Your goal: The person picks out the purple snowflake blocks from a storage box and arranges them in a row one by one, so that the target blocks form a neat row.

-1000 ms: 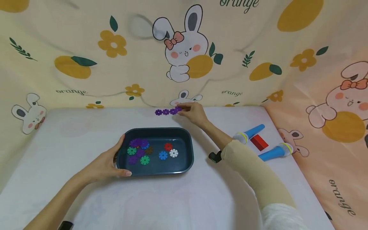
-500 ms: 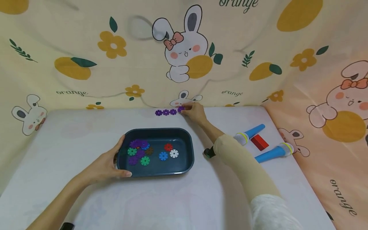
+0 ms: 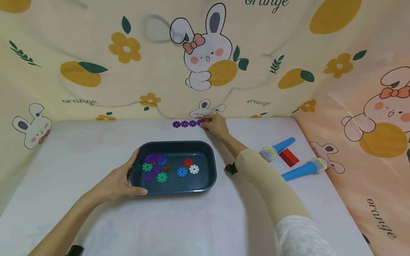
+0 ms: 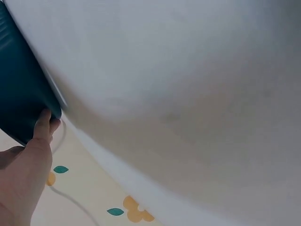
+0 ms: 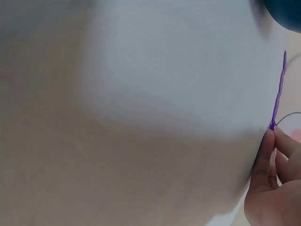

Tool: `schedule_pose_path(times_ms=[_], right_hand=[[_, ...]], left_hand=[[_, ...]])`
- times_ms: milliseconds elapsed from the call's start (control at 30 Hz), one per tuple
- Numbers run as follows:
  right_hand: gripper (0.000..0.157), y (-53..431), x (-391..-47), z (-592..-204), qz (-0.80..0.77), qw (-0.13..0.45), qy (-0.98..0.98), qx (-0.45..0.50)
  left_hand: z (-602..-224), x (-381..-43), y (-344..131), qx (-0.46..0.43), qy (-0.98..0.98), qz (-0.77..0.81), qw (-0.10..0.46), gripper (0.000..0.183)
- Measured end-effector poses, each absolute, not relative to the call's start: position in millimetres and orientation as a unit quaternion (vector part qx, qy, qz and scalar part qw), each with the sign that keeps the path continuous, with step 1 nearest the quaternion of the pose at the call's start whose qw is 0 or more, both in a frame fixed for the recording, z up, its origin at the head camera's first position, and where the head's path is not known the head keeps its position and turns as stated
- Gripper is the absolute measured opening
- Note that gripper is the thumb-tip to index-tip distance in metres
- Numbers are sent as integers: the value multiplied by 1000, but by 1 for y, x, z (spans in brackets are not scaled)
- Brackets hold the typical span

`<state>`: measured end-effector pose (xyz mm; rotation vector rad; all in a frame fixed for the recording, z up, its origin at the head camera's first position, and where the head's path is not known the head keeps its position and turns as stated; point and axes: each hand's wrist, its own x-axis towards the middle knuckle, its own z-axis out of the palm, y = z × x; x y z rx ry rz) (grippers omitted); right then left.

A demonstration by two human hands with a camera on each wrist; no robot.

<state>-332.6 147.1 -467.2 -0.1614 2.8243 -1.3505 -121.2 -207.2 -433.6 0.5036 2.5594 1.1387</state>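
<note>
Head view: gripped L end of dark tray [image 3: 192, 186] w/ L hand [image 3: 118, 181], thumb over near rim, fingers round outer wall. Held R hand [image 3: 218, 125] nr back edge of white table [image 3: 173, 224], beyond tray, thumb & fingers closed on end purple disc [image 3: 200, 122], at R end of row of purple discs [image 3: 184, 124]; couldn't tell if linked to rest. Saw in tray, L half, loose purple discs [image 3: 156, 168] overlapping, w/ green discs [image 3: 161, 177], brown disc [image 3: 166, 165] & a bit of blue. Saw in R half red disc [image 3: 188, 162], blue disc [image 3: 182, 172], white disc [image 3: 194, 169], all close tog. Noted 2 blue mics [image 3: 302, 169] on R side of table, red block [image 3: 289, 158] betw.

L wrist view: held fingers against tray's outer corner; couldn't make out thumb. Saw table across most of view, printed cloth [image 4: 94, 188] past its edge.

R wrist view: pinched purple disc betw. thumb & fingertips. Saw row edge-on, as thin strip running from fingertips twd tray; couldn't tell if flat on table or lifted.
</note>
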Motion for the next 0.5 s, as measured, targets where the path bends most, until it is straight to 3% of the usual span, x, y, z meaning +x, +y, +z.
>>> schedule_pose_path(times_ms=[200,500], right_hand=[[30,148,-331,-467,-413,10,910,-40],[24,146,-317,-449,-510,8,857,-77]], left_hand=[[-434,-121,-206,174,893,388,145,133],[-433,-122,-205,172,895,384,152,134]])
